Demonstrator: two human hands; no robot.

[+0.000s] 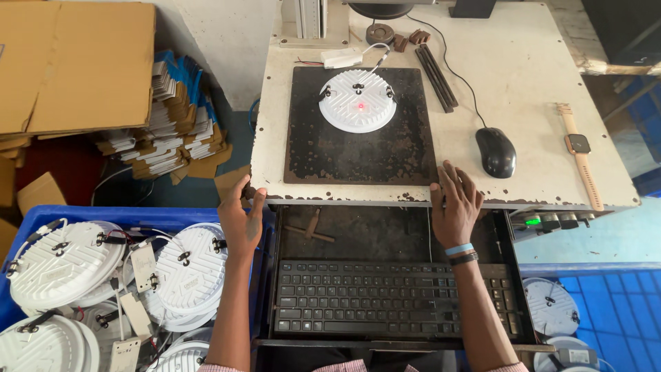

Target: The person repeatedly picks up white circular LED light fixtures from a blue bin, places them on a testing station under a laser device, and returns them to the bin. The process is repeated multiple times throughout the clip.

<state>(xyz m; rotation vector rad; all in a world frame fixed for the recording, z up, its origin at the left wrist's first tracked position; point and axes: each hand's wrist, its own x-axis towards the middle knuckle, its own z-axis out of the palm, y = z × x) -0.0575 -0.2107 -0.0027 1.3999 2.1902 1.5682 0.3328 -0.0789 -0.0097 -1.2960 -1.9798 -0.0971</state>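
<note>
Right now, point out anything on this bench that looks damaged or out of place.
The white tabletop is chipped and stained along its front edge. The dark work plate under the round white lamp housing is blotchy and worn. A wristwatch lies loose by the mouse. Cardboard flats slump on the floor at left.

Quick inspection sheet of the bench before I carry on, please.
Surface: worn white table with dark plate.
Job's things: round white lamp on the plate, red dot on it.
Clutter: mouse, watch, black bars.
Grippers: left hand on the table's front corner; right hand on its front edge, holding nothing.
Cables: mouse cable; lamp lead.
Surroundings: keyboard in drawer; blue crate of lamps; cardboard.
</note>
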